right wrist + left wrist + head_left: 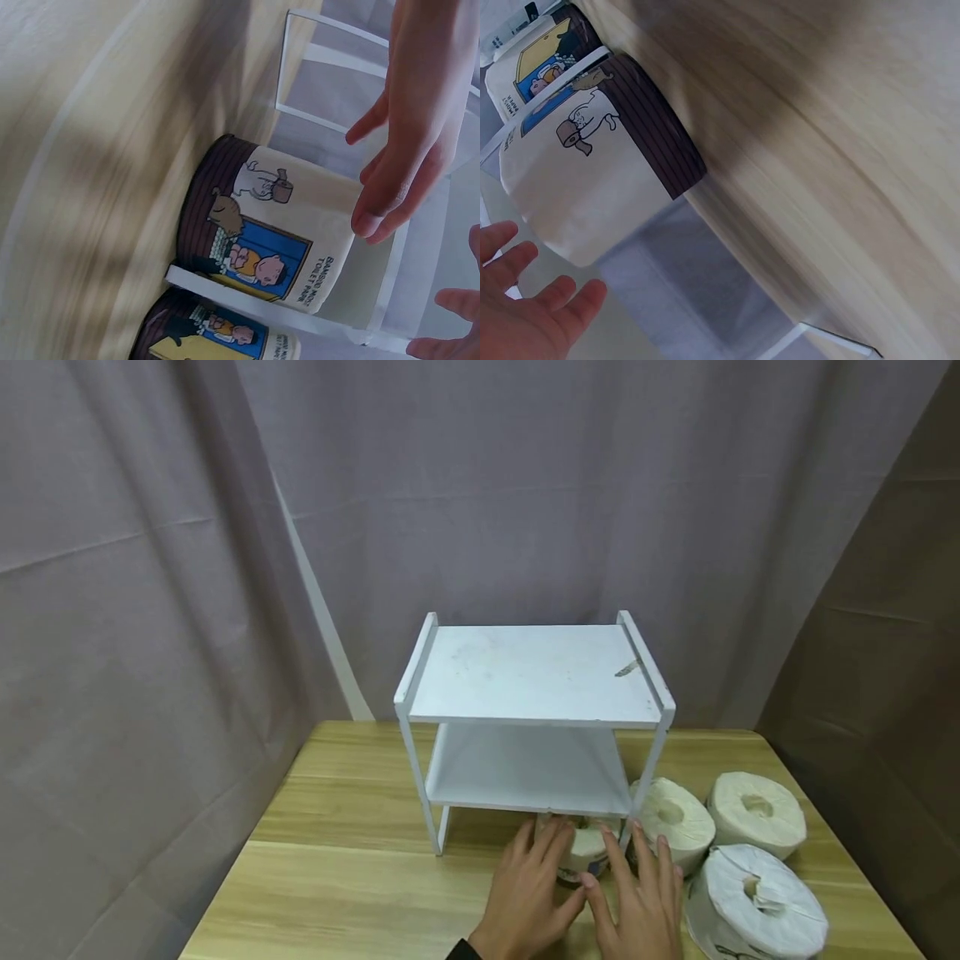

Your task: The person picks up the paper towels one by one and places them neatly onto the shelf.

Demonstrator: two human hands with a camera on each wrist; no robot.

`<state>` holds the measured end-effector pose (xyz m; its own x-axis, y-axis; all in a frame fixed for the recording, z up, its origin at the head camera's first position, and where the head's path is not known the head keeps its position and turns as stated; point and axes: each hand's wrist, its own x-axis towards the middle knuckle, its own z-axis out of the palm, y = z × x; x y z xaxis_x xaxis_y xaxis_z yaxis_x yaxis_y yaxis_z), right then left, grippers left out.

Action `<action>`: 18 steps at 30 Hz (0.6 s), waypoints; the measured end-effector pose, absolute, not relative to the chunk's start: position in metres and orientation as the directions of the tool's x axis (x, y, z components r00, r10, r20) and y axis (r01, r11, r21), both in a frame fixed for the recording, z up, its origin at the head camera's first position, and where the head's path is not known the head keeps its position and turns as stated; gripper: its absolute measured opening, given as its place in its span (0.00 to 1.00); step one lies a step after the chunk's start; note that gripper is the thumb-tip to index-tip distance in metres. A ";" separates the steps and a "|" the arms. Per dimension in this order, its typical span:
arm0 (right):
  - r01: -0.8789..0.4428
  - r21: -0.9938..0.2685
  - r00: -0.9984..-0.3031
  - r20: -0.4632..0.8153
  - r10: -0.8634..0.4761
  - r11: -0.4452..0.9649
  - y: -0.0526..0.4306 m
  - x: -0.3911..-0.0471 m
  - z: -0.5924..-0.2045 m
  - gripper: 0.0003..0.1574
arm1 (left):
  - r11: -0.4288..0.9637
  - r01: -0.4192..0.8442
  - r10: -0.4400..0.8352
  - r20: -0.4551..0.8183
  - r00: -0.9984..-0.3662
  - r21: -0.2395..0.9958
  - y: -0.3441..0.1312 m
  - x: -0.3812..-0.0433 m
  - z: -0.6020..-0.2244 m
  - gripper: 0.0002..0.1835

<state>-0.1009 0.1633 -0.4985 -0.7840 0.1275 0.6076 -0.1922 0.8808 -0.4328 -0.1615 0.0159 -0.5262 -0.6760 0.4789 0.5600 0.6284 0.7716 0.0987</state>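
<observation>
A wrapped toilet roll [588,858] stands upright on the table at the front of a white two-tier rack [536,672], partly beneath its lower shelf. Its wrapper in the right wrist view shows a cartoon child, cats and a brown band; that toilet roll [592,172] fills the upper left of the left wrist view. My left hand [528,889] has its fingers extended at the roll's left top edge. On the other side, my right hand [641,893] spreads its fingers close to the roll and the rack's front right leg. Both thumbs point inward, nearly meeting in the head view.
Outside the rack's right leg stand several more toilet rolls, one behind the leg [671,822], one at the back right [757,814] and one in front [757,902]. Grey curtains [525,485] hang behind and beside the wooden table [322,893].
</observation>
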 end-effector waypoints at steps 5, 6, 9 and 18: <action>-0.178 -0.446 -0.802 0.583 0.134 0.877 0.170 -0.099 -0.501 0.37 | 0.804 0.590 0.481 0.510 -0.713 0.066 0.024 -0.166 -0.527 0.38; -0.174 -0.447 -0.802 0.581 0.136 0.877 0.170 -0.099 -0.501 0.38 | 0.811 0.583 0.483 0.502 -0.717 0.052 0.025 -0.167 -0.528 0.38; -0.168 -0.452 -0.800 0.581 0.146 0.876 0.171 -0.099 -0.501 0.38 | 0.826 0.563 0.480 0.485 -0.731 0.031 0.027 -0.171 -0.528 0.37; -0.222 -0.457 -0.760 0.635 0.141 0.861 0.176 -0.105 -0.493 0.38 | 0.846 0.533 0.460 0.510 -0.727 -0.005 0.035 -0.177 -0.534 0.29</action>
